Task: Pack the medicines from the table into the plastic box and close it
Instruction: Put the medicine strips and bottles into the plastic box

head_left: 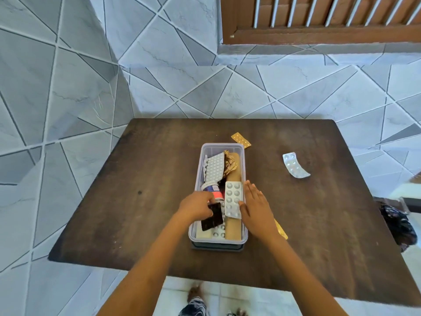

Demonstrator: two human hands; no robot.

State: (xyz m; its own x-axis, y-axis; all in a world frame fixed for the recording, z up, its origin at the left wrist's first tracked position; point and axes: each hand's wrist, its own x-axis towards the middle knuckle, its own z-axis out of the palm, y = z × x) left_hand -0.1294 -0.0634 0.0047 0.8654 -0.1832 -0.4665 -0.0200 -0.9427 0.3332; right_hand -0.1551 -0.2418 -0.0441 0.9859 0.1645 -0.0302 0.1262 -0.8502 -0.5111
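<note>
A clear plastic box (198,172) stands mid-table, holding blister packs, a crumpled gold foil and a tan tube. My left hand (197,205) is over its near left part, fingers closed on a dark blister strip (212,217). My right hand (255,207) lies at the box's right rim, fingers straight, its thumb touching a silver blister pack (232,198) that leans in the box. On the table lie an orange blister strip (241,140) behind the box, a silver strip (295,165) to the right, and a yellow strip (281,231) half hidden under my right wrist.
The dark wooden table (141,201) stands against a tiled wall; a brown shutter is up right. The box seems to rest on a dark lid (216,246). A dark patterned cloth (397,224) lies off the table's right edge. My feet show below the near edge.
</note>
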